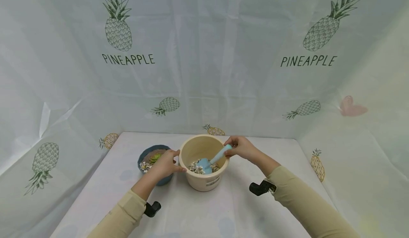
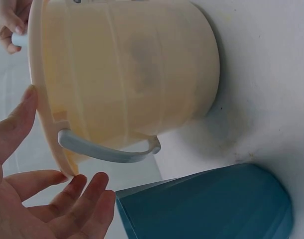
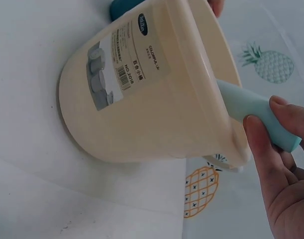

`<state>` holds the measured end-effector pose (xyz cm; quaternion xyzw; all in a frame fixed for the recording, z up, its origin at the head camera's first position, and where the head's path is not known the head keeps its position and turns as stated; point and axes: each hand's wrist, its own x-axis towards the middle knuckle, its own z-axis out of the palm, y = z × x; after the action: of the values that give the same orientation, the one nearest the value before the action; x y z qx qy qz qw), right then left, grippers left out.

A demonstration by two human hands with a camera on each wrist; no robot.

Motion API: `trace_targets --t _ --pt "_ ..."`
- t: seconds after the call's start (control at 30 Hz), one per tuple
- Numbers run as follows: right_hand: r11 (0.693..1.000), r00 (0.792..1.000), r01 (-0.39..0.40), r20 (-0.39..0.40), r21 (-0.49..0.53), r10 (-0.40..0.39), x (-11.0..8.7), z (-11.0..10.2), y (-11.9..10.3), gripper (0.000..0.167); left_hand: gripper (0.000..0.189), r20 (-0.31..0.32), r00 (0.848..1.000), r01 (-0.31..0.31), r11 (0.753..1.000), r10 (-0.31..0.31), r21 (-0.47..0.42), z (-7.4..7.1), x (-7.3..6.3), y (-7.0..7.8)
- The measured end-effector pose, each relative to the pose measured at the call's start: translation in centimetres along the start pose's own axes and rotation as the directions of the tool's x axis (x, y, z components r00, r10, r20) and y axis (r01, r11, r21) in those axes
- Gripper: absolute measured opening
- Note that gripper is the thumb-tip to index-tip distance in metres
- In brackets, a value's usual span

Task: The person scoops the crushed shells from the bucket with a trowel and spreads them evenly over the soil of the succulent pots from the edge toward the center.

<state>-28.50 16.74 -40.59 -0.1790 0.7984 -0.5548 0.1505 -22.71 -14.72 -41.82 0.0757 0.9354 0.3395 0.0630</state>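
- Head view: a cream bucket (image 1: 202, 184) stands on the bench (image 1: 243, 213) in the middle of the frame, slightly below centre, with loose gravel (image 1: 194, 168) in its bottom.
- A light blue scoop (image 1: 220, 155) leans inside it, its blade on the gravel and its handle slanting to the upper right, over the rim.
- The right hand (image 1: 240, 147), right of the bucket, pinches the end of that handle between thumb and fingers.
- The left hand (image 1: 166, 165) touches the bucket's rim on the left side, its fingers spread rather than clenched.
- Just left of the bucket, partly behind the left hand, sits a dark blue pot (image 1: 164, 181) with a green plant (image 1: 155, 157) and pale pebbles (image 1: 145, 166).
- A pale sheet (image 1: 204, 53) printed with pineapples fills the upper frame.
- Left wrist view: the bucket fills the upper middle, with a grey carry handle (image 2: 107, 152) against its side; left thumb and forefinger meet the rim at separate spots, the other fingers loose. The pot is at lower right.
- Right wrist view: the bucket's printed label (image 3: 124, 55) faces upper left; at right, the fingers grasp the scoop's handle.
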Motion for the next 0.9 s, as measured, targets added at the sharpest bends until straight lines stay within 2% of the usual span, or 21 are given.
trace_targets --t 0.47,0.7,0.9 --pt "0.998 0.999 -0.01 -0.041 0.059 0.012 -0.4 -1.0 -0.4 0.031 0.085 -0.008 1.0 -0.015 1.0 0.015 0.008 0.0 0.1 -0.3" --pt "0.997 0.999 0.019 -0.052 0.07 -0.016 -0.4 -1.7 -0.9 0.028 0.084 -0.011 1.0 -0.005 0.999 0.005 0.036 0.0 0.0 -0.2" --pt "0.994 0.997 0.033 -0.071 0.102 -0.025 -0.1 -2.1 -0.8 0.028 0.081 0.001 0.999 -0.034 0.999 0.034 0.027 -0.3 -0.1 -0.3"
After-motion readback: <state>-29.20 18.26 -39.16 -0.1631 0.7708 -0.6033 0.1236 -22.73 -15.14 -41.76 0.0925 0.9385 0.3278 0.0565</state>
